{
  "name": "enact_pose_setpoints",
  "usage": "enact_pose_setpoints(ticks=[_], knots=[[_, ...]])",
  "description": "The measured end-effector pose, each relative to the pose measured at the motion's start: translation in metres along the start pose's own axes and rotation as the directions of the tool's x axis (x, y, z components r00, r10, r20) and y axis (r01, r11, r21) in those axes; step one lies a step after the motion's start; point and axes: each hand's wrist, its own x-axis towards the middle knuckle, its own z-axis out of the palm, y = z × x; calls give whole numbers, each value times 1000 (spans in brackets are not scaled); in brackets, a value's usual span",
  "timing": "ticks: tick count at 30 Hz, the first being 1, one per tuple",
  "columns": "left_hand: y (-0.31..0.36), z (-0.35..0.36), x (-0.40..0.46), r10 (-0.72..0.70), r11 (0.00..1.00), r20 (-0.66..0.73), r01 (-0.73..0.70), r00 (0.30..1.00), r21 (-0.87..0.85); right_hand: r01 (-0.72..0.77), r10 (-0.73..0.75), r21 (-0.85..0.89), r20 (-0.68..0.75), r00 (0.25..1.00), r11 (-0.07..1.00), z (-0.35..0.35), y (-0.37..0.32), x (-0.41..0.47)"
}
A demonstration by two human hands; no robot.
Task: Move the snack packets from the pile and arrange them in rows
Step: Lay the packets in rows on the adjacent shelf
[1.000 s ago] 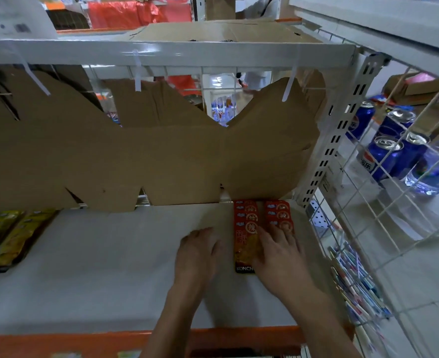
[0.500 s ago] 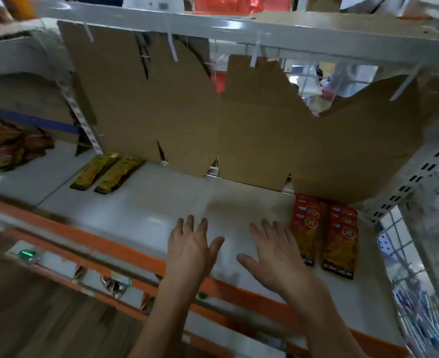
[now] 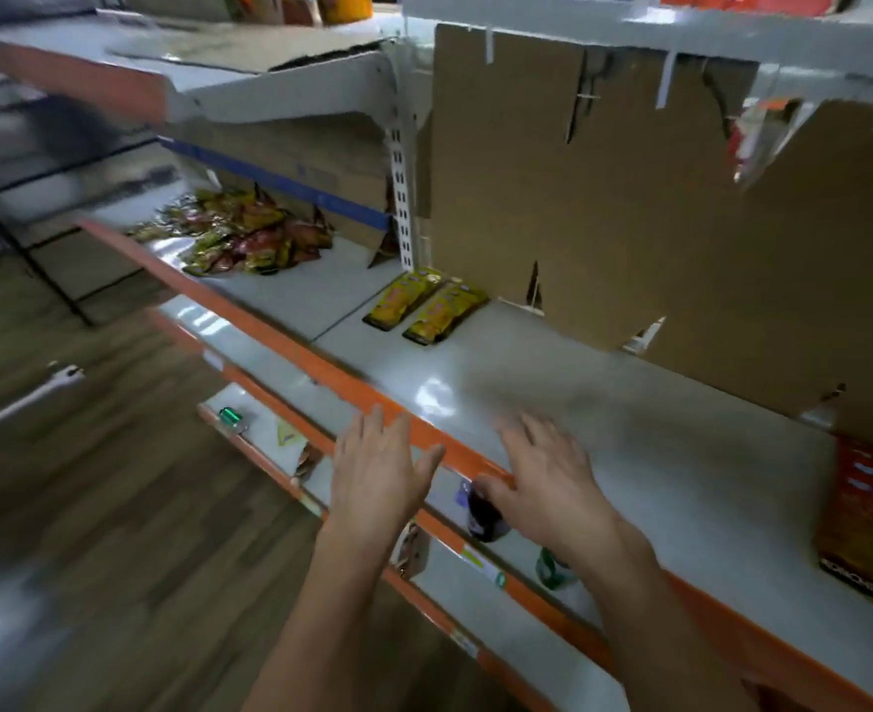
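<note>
Both hands empty: your left hand [image 3: 380,467] and right hand [image 3: 547,477] have fingers spread, holding nothing, hovering over the shelf's [image 3: 655,454] orange front edge. The pile [image 3: 242,233] sits well apart at 10 o'clock. Risk: a long blind reach left could knock the yellow packets [image 3: 424,308] at 12 o'clock out of line, or drag loose pile packets off the edge. Red packets [image 3: 863,516] sit at 3 o'clock near the lip, easy to clip with a forearm. Shelf is smooth, glossy; packets will likely slide. Cardboard [image 3: 604,197] backs it; wood floor [image 3: 90,480] below.
</note>
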Motion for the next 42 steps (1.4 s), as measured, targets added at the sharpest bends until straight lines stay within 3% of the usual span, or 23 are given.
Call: enact_pose_setpoints(ticks=[9,23,29,42], knots=[[-128,-24,4,-147,989,-89,145,985,-34,174,-174,12,66,982,985,37,-126,50],[-283,-52,26,-441,897,-165,435,882,-76,470,-459,-28,167,873,882,65,-286,153],[-344,-66,88,-427,904,-163,426,889,-46,522,-507,-9,219,833,853,76,-343,234],[-447,-99,250,-356,934,-154,355,922,-38,454,-444,-16,178,878,891,71,-412,396]])
